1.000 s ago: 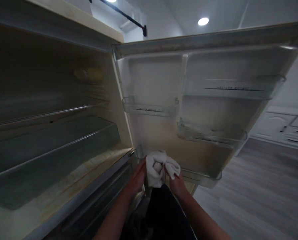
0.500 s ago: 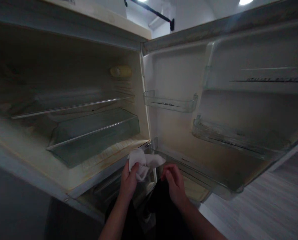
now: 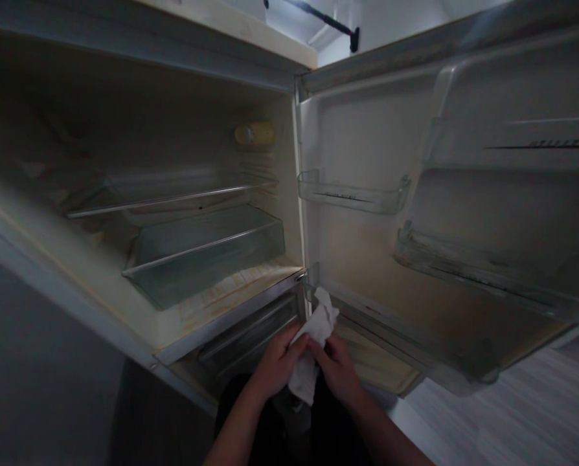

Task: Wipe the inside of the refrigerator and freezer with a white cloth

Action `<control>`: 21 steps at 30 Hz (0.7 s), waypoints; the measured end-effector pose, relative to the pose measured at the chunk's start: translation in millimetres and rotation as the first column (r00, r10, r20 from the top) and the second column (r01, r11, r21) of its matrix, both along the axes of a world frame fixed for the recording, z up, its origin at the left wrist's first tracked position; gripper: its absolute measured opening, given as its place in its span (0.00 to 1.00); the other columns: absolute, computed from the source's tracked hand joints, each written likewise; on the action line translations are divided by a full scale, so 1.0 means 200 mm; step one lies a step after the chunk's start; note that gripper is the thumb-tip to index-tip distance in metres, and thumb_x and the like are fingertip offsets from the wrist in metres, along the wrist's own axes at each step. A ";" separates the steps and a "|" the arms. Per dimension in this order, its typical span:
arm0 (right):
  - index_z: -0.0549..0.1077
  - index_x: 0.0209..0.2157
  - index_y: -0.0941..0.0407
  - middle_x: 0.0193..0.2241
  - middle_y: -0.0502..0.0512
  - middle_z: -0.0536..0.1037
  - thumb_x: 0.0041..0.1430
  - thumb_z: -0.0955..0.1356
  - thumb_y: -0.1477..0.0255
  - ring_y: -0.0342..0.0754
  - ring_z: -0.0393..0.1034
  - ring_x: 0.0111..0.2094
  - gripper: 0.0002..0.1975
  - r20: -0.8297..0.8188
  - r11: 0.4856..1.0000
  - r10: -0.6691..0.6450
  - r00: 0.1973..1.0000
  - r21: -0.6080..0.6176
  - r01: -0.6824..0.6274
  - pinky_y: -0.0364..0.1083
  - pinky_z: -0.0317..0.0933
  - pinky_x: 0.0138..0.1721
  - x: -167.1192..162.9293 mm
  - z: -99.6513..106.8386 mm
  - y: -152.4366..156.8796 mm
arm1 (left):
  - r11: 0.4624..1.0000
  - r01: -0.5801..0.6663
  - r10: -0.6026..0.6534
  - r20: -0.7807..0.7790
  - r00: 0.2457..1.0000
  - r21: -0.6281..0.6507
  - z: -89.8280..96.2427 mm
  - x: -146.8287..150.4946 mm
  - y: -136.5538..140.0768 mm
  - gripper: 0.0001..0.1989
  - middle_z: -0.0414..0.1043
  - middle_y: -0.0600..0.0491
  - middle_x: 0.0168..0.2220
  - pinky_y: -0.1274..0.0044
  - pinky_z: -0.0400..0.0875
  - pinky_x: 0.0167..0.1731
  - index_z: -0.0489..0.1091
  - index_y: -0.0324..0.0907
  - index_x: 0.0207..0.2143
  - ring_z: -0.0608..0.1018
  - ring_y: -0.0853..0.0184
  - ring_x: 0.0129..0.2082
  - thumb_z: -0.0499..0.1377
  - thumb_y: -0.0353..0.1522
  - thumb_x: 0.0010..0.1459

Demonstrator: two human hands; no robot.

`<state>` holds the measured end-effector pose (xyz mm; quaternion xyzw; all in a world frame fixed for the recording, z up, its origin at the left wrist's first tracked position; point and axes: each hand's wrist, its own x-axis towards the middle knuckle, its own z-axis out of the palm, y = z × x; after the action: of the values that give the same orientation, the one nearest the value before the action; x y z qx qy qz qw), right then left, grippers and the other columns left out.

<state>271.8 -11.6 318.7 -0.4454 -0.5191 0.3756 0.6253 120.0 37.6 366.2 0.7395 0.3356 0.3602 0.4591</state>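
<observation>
Between my two hands hangs a crumpled white paper towel or cloth; which of the two I cannot tell. My left hand pinches it from the left, thumb on top. From the right, my right hand grips the same piece, its thumb close to the left one. Both hands are in front of an open fridge, near the hinge corner. On the left is the stained fridge compartment, with a clear drawer and a glass shelf. The open fridge door spreads to the right.
Clear door bins line the door; a lower right bin looks dirty. A yellowish lamp cover sits on the inner wall. Below the fridge compartment is a lower compartment. Pale wood-look floor lies at right.
My right hand, earlier apart from the white cloth, now grips it together with my left. The cloth has moved right and hangs lengthwise. The view has shifted slightly left.
</observation>
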 end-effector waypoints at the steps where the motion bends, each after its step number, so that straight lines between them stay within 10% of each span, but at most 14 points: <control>1: 0.82 0.42 0.56 0.45 0.59 0.78 0.67 0.70 0.52 0.52 0.72 0.49 0.21 0.044 1.000 -0.014 0.999 0.014 0.013 0.49 0.65 0.56 0.01 0.02 -0.01 | 0.995 -0.077 0.079 0.033 0.996 -0.062 -0.04 0.01 0.01 0.23 0.81 0.44 0.53 0.64 0.70 0.59 0.80 0.42 0.52 0.80 0.55 0.52 0.58 0.48 0.68; 4: 0.82 0.36 0.56 0.44 0.59 0.77 0.71 0.67 0.52 0.51 0.71 0.49 0.23 0.116 0.999 0.011 0.993 0.041 -0.016 0.46 0.65 0.54 0.06 0.06 -0.05 | 0.958 -0.230 0.259 0.166 0.952 -0.174 -0.13 0.02 0.04 0.30 0.75 0.42 0.61 0.60 0.65 0.65 0.73 0.43 0.60 0.75 0.52 0.62 0.60 0.52 0.65; 8: 0.80 0.37 0.57 0.39 0.59 0.78 0.73 0.61 0.46 0.50 0.72 0.41 0.31 0.053 0.982 0.161 0.986 -0.109 -0.154 0.47 0.68 0.47 0.12 0.07 -0.07 | 0.994 0.019 0.013 0.295 0.955 -0.106 -0.15 0.01 0.07 0.48 0.63 0.41 0.71 0.59 0.59 0.69 0.57 0.49 0.73 0.66 0.51 0.70 0.67 0.56 0.57; 13: 0.78 0.36 0.57 0.35 0.55 0.78 0.72 0.64 0.48 0.48 0.72 0.39 0.27 0.147 0.973 0.222 0.964 -0.098 -0.210 0.44 0.66 0.43 0.16 0.09 -0.08 | 0.900 0.318 -0.307 0.083 0.948 -0.299 -0.11 -0.01 0.10 0.42 0.78 0.44 0.55 0.60 0.68 0.61 0.76 0.44 0.59 0.76 0.50 0.57 0.74 0.55 0.45; 21: 0.71 0.29 0.56 0.29 0.51 0.72 0.76 0.63 0.58 0.44 0.68 0.33 0.22 0.488 0.977 0.211 0.847 -0.131 -0.167 0.42 0.60 0.37 0.32 0.19 -0.11 | 0.786 0.326 -0.306 0.127 0.943 -0.526 -0.23 -0.06 0.16 0.42 0.78 0.49 0.41 0.69 0.68 0.48 0.80 0.41 0.42 0.76 0.58 0.43 0.69 0.66 0.39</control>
<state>336.5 -33.2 355.9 -0.4997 -0.6882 0.3287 0.4106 108.8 69.0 320.3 0.6194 0.2867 0.1821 0.7078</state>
